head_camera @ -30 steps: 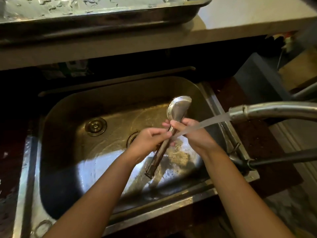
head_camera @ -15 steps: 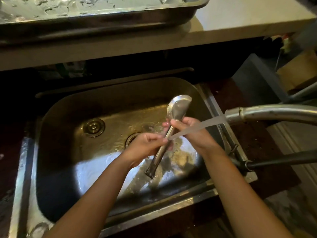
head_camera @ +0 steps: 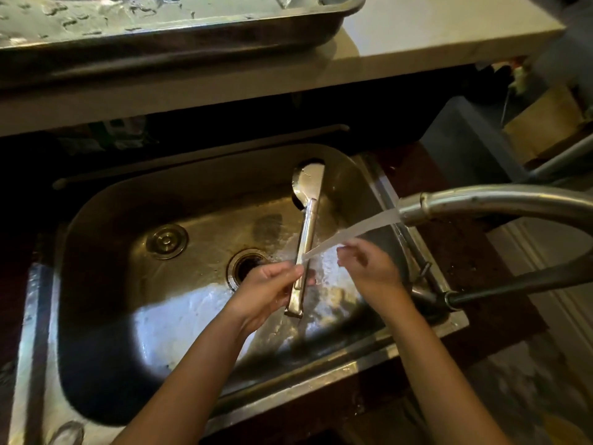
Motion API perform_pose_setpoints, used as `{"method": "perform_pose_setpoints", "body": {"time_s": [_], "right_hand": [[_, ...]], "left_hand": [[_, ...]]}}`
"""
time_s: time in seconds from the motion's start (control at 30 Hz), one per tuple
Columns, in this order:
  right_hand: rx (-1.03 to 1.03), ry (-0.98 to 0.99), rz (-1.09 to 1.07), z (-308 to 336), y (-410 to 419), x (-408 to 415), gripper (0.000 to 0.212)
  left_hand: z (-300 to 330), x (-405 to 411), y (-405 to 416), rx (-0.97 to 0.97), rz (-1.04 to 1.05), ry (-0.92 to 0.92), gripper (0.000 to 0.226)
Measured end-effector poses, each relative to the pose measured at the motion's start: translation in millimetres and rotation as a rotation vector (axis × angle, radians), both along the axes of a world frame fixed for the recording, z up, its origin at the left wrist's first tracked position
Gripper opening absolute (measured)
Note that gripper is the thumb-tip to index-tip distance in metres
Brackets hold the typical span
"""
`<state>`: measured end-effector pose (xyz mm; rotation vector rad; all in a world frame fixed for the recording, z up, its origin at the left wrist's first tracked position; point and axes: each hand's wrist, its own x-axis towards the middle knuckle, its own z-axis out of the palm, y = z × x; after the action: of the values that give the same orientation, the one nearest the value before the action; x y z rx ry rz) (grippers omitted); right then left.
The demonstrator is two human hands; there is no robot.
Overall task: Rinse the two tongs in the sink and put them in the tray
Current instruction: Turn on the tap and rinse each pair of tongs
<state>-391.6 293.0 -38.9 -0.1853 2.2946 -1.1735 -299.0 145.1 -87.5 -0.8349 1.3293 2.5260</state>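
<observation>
One pair of metal tongs (head_camera: 306,216) is held over the steel sink (head_camera: 134,316), its spoon-shaped end pointing away from me. My left hand (head_camera: 266,290) grips the tongs near the hinge end. My right hand (head_camera: 369,268) is off the tongs, a little to their right, with fingers loosely spread under the water stream. The stream from the faucet (head_camera: 481,200) hits the tongs' handle. A wet steel tray (head_camera: 192,36) rests on the counter behind the sink. A second pair of tongs does not show clearly.
The faucet spout arches in from the right over the sink's edge, with a dark lever (head_camera: 513,284) below it. An open drain (head_camera: 248,263) and a capped hole (head_camera: 167,240) lie in the sink's floor. The pale counter (head_camera: 433,30) runs behind.
My right hand has let go of the tongs and drawn back to the right. The tongs have swung more upright in my left hand, which now holds them alone.
</observation>
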Motion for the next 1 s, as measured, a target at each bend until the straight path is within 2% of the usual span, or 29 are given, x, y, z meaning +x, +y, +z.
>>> {"method": "perform_pose_setpoints", "body": {"time_s": [0.17,0.23,0.3,0.37,0.43,0.57,0.7,0.8,0.9,1.0], "right_hand": [[0.086,0.353,0.042,16,25,31,0.025],[0.223,0.617,-0.002,24,38,38,0.027],[0.395,0.759,-0.042,28,50,38,0.039],[0.474,0.711,-0.04,28,57,36,0.046],[0.45,0.639,-0.017,24,59,37,0.045],[0.441,0.656,-0.08,19,58,38,0.056],[0.383,0.484,-0.1,18,52,25,0.063],[0.307,0.494,-0.133,17,51,25,0.064],[0.212,0.479,-0.193,18,51,33,0.067],[0.2,0.535,-0.198,21,49,47,0.072]], "left_hand": [[2,-6,6,0.095,0.059,0.008,0.018],[3,-8,7,0.13,0.091,0.001,0.018],[2,-9,8,0.151,0.113,-0.004,0.018],[2,-11,7,0.187,0.127,-0.008,0.017],[3,-13,6,0.204,0.121,-0.012,0.025],[4,-19,4,0.228,0.132,-0.01,0.036],[4,-20,2,0.244,0.134,0.013,0.034],[5,-20,3,0.257,0.131,0.025,0.036],[6,-18,4,0.226,0.109,0.015,0.026],[8,-18,6,0.22,0.126,-0.029,0.024]]}}
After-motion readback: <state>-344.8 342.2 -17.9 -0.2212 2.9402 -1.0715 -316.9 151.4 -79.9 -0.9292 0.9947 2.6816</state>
